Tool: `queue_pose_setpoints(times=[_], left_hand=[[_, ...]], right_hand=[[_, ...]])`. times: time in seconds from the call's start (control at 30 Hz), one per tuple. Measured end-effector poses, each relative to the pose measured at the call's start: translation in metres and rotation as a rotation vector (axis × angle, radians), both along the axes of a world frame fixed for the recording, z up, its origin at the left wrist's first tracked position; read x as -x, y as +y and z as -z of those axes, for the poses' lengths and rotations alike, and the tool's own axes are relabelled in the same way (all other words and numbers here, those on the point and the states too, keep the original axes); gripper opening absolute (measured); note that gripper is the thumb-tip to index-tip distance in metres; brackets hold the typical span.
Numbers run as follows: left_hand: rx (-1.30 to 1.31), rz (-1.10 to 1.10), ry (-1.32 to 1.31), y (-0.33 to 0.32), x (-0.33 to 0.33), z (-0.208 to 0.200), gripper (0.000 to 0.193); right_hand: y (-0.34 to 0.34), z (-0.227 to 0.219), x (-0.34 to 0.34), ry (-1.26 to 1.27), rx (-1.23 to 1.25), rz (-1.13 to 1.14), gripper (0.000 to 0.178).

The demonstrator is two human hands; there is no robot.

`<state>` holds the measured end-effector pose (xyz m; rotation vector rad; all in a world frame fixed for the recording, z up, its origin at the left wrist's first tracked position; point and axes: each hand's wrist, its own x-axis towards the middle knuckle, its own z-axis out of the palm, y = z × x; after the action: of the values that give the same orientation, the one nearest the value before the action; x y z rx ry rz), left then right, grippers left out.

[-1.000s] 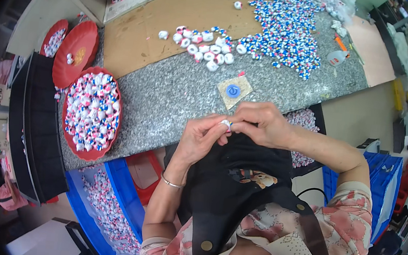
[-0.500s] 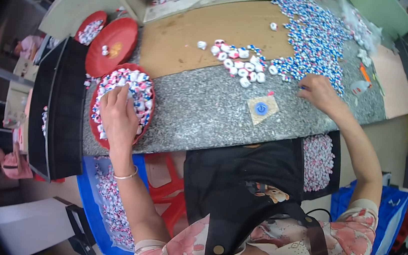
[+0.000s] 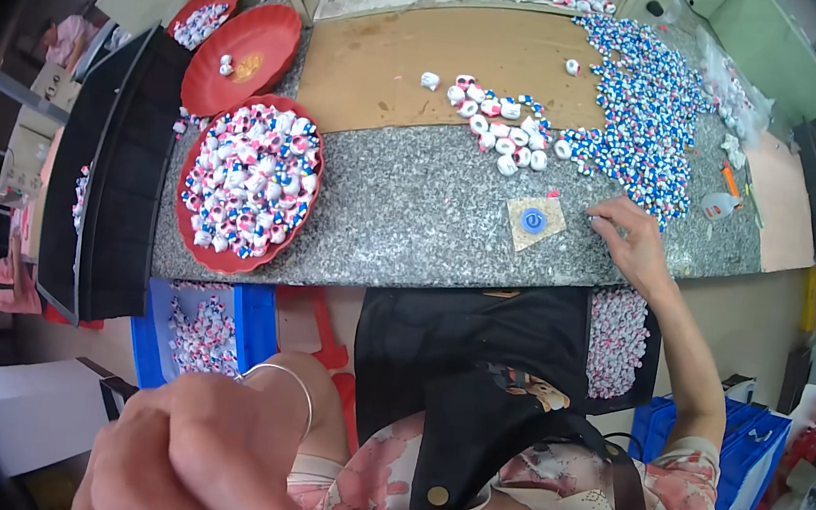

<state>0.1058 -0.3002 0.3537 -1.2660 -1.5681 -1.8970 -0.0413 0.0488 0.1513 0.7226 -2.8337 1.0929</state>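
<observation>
My left hand (image 3: 194, 457) is raised close to the camera, fingers curled in; whatever they may hold is hidden. Over the grey speckled worktop (image 3: 384, 202), my right hand (image 3: 631, 242) pinches thumb and forefinger together around something too small to make out. Just left of it lies a small beige square with a round blue piece (image 3: 533, 220) on it. A small pink piece (image 3: 553, 194) sits by the square. Beyond are a cluster of larger white and pink ring-like pieces (image 3: 507, 165) and a wide spread of small blue-and-white pieces (image 3: 646, 111).
A red dish (image 3: 308, 213) heaped with white, pink and blue pieces stands at the left, with another red dish (image 3: 282, 39) behind it. Brown cardboard (image 3: 380, 60) covers the back. A small bottle (image 3: 720, 205) and an orange tool (image 3: 730, 179) lie right. Below sits a blue bin (image 3: 262, 324).
My left hand has left the heaped red dish and come up close to the camera. My right hand has moved slightly nearer me, away from the blue-and-white pieces. The view has shifted a little.
</observation>
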Motion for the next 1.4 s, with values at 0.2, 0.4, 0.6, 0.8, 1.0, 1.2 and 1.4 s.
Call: queue_pose_setpoints(times=[0.2,0.4,0.6,0.8,1.0,1.2,1.4], left_hand=[[-0.317,-0.249,0.141,0.018,-0.004,0.019,0.01],[-0.171,-0.813,0.001,0.048,0.079,0.076,0.004],[0.534,-0.922,-0.301,0.021,0.202,0.206,0.019],[0.683,-0.794,-0.47,0.033,0.252,0.24,0.026],[0.662,-0.841,-0.476,0.032,0.237,0.23,0.033],[-0.043,-0.213,-0.952,0.045,0.103,0.202,0.031],[-0.195,-0.206,-1.098,0.05,0.026,0.227,0.037]], right_hand=[[-0.004,0.0,-0.006,0.004,0.07,0.029,0.013],[0.006,0.004,-0.004,0.148,-0.148,-0.031,0.013],[-0.002,-0.009,-0.006,0.181,-0.284,-0.124,0.01],[0.005,-0.006,-0.005,0.162,-0.292,-0.074,0.011],[-0.019,-0.009,-0.002,0.099,-0.115,-0.133,0.013],[-0.05,-0.019,-0.001,0.214,-0.182,-0.314,0.011],[-0.072,-0.019,0.008,0.366,-0.401,-0.424,0.006]])
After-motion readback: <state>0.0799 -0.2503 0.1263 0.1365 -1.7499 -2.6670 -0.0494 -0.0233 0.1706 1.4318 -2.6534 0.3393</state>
